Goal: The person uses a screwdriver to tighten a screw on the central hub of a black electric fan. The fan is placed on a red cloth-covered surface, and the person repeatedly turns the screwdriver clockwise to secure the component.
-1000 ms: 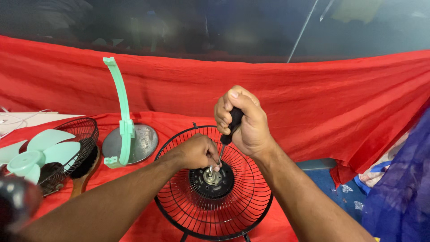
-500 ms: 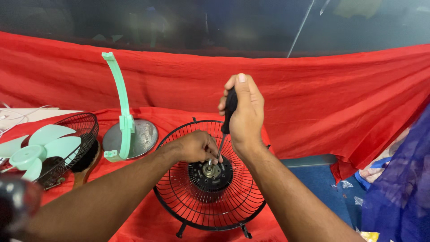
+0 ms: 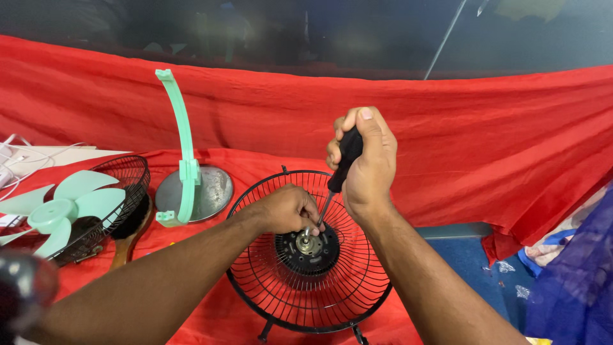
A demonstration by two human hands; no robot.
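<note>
A black wire fan guard [image 3: 268, 294] lies on the red cloth with a black motor hub [image 3: 310, 250] and metal shaft at its centre. My right hand [image 3: 364, 166] grips the black handle of a screwdriver [image 3: 345, 160], whose shaft slants down to the hub. My left hand [image 3: 287, 207] rests inside the guard, fingertips pinched at the hub right beside the screwdriver tip.
A mint green fan blade [image 3: 57, 207] lies in a second black guard [image 3: 128, 185] at the left. A mint green curved bracket [image 3: 182, 140] stands before a round metal base plate [image 3: 211, 191]. A wooden-handled brush [image 3: 131, 230] lies beside them. Blue fabric [image 3: 568, 281] is at the right.
The view has drifted, so the guard sits slightly higher and more central. My right hand has turned a little on the screwdriver handle; my left hand stays at the hub.
</note>
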